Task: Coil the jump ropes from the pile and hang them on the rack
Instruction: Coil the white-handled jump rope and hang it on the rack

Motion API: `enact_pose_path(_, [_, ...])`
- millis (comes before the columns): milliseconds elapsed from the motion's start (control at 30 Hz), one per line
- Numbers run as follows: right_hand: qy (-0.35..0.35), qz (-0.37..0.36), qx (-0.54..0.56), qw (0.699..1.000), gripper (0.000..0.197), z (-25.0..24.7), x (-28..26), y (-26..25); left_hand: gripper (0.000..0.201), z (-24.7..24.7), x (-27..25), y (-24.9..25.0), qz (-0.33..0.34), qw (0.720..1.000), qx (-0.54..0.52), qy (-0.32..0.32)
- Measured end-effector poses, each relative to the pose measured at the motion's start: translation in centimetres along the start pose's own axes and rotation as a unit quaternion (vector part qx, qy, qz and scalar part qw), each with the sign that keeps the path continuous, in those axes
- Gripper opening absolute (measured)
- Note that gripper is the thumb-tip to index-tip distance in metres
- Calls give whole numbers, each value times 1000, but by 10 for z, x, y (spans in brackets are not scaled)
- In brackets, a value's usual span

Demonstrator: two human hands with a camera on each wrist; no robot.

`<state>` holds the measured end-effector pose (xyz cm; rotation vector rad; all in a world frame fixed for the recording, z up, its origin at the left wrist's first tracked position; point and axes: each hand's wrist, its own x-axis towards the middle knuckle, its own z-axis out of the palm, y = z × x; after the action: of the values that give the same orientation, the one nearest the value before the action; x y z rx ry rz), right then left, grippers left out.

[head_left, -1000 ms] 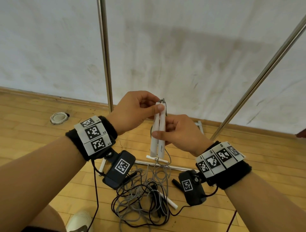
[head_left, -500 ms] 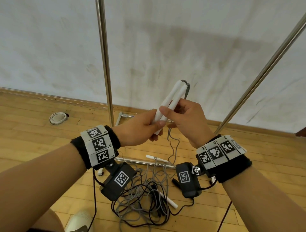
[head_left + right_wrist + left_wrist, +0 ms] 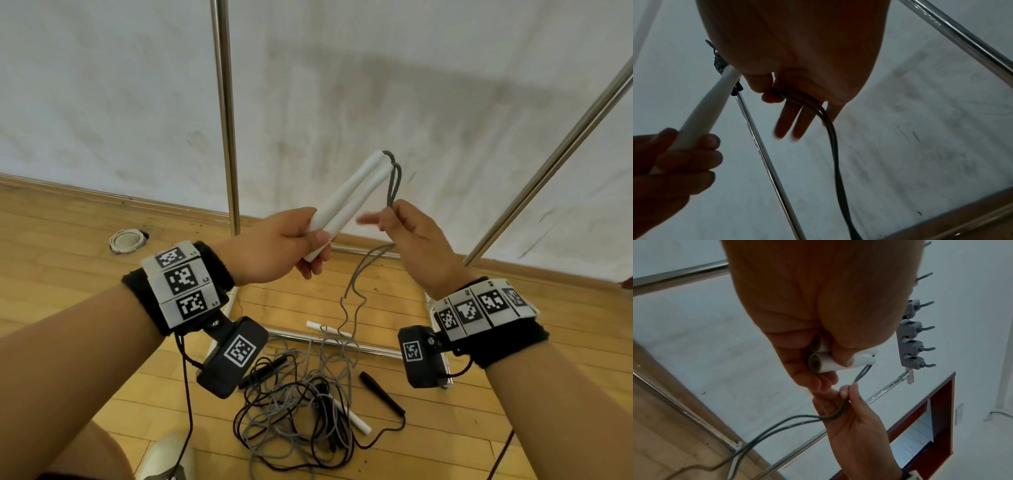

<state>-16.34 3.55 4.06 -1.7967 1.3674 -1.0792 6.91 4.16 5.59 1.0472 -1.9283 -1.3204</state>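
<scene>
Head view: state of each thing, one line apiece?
White handles: paired, tilted, gripped at their lower end.
Grey cord: doubled, uncoiled, trailing into the pile.
Left hand: grips the handles.
Right hand: pinches the cord.
Rope pile: tangled on the floor.
Black handle: lying on the floor.

white handles (image 3: pixel 346 202), grey cord (image 3: pixel 356 284), black-and-white checkered wristbands (image 3: pixel 183 284).
</scene>
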Motion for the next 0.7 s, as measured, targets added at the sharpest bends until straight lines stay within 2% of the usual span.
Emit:
enact_pose_path(100, [-4, -6, 59, 998, 30, -2, -2, -1, 16, -7, 3, -4, -5, 999, -6, 52])
enact_pose_path(200, [-20, 23, 105, 994, 33, -11, -2, 2, 11, -14, 6, -8, -16, 995, 3, 97])
enact_pose_path(300, [-35, 52, 131, 989, 25, -15, -3, 5, 11, -16, 9, -12, -34, 990, 24, 133])
enact_pose_path(400, [6, 57, 168, 984, 9, -12, -6, 6, 12, -12, 13, -13, -52, 985, 31, 159])
enact_pose_path(467, [14, 48, 191, 980, 7, -7, -8, 3, 14, -7, 15, -11, -58, 985, 29, 163])
enact_pose_path(533, [-7, 35, 216, 976, 7, 2, -10, -2, 16, -1, 17, -8, -60, 985, 31, 156])
enact_pose_path(633, [-52, 24, 257, 965, 23, 16, -12, -9, 17, 9, 19, -4, -54, 989, 33, 134])
enact_pose_path(700, [-62, 17, 267, 961, 26, 23, -12, -12, 18, 14, 20, -2, -45, 992, 27, 110])
